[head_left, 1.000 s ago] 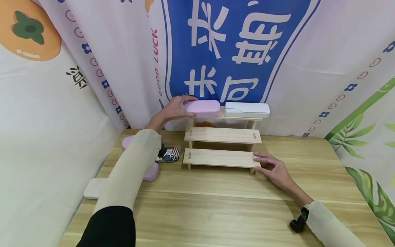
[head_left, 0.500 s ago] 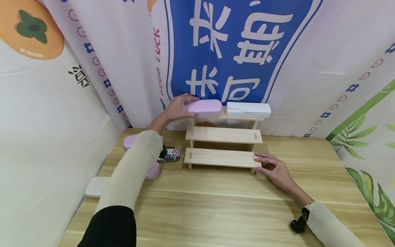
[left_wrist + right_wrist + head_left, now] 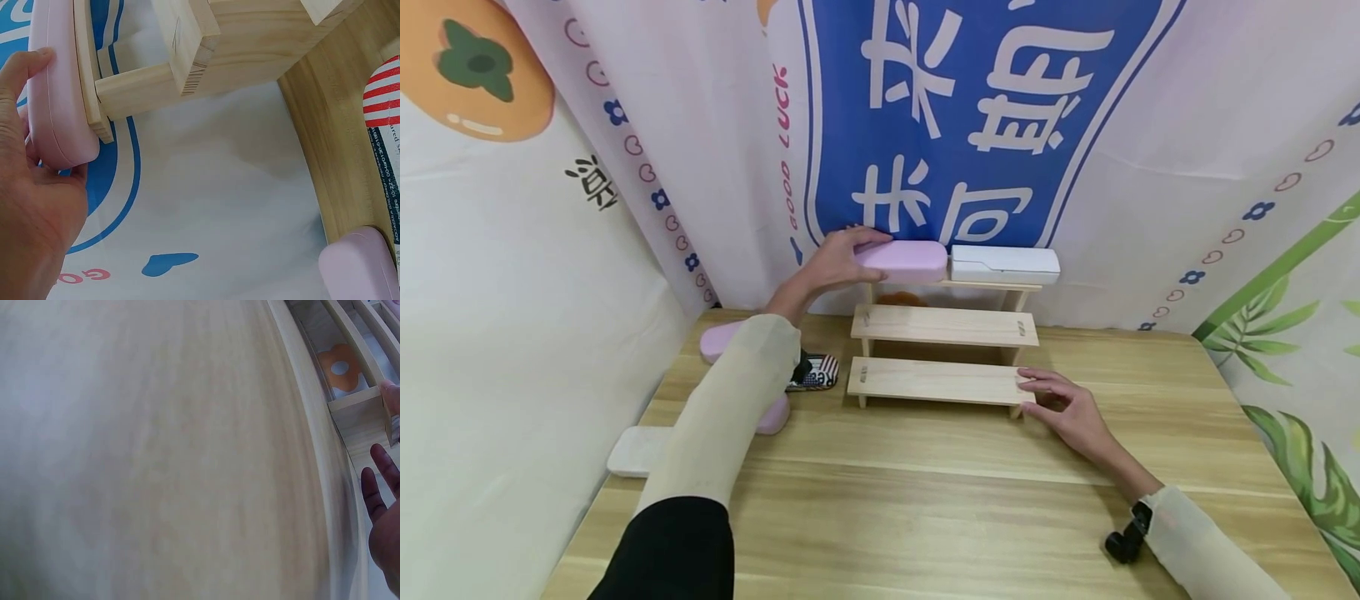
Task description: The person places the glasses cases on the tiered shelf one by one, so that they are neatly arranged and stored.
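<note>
In the head view my left hand (image 3: 838, 262) grips the left end of a pink glasses case (image 3: 910, 261) on the top step of a light wooden three-step rack (image 3: 943, 326). Its thumb presses the case's side in the left wrist view, and the other fingers are mostly hidden behind it. A white glasses case (image 3: 1004, 264) lies just right of the pink one, with a very narrow gap between. My right hand (image 3: 1067, 413) holds the right end of the bottom step, thumb at its front edge. The two lower steps bear nothing.
Left of the rack, partly under my left sleeve, lie a case with a stripes-and-letters print (image 3: 820, 372), two more pink cases, one behind (image 3: 718, 340) and one in front (image 3: 773, 415), and a white case (image 3: 634, 451). A printed curtain (image 3: 737, 167) hangs behind the table (image 3: 925, 517).
My left hand has slid the pink glasses case a little to the right, narrowing the gap to the white one. The right hand has kept its place at the bottom step.
</note>
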Demonstrator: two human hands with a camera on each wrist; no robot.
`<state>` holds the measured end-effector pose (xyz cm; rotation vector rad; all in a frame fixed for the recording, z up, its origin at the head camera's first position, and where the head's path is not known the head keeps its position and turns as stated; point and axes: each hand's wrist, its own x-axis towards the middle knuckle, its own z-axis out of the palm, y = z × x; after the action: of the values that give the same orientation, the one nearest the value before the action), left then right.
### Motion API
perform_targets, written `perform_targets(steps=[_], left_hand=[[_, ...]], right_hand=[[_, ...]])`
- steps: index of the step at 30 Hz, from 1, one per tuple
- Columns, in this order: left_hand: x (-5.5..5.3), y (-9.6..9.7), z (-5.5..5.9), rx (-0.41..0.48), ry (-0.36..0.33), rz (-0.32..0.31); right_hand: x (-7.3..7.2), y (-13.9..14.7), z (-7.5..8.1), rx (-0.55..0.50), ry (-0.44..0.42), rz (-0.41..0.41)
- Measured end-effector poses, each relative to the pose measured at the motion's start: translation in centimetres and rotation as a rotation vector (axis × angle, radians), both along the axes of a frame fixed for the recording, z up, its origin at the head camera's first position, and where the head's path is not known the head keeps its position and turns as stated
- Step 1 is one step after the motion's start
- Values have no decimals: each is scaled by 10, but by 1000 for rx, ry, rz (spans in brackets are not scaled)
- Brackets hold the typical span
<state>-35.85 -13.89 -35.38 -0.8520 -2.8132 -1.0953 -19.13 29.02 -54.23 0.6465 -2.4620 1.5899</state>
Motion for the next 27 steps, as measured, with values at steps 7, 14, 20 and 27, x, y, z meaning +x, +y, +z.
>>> perform_targets(steps=[7, 14, 20, 27], left_hand=[[-1, 4, -1, 21, -2, -8], [-3, 7, -2, 2, 41, -36], [-2, 8, -1, -4, 52, -43], [0, 7, 1, -3, 72, -53]], right_hand=[[-1, 2, -2, 6, 31, 4], [1, 0, 1, 9, 21, -6], [1, -1, 1, 7, 20, -6], [0, -1, 1, -4, 24, 1]])
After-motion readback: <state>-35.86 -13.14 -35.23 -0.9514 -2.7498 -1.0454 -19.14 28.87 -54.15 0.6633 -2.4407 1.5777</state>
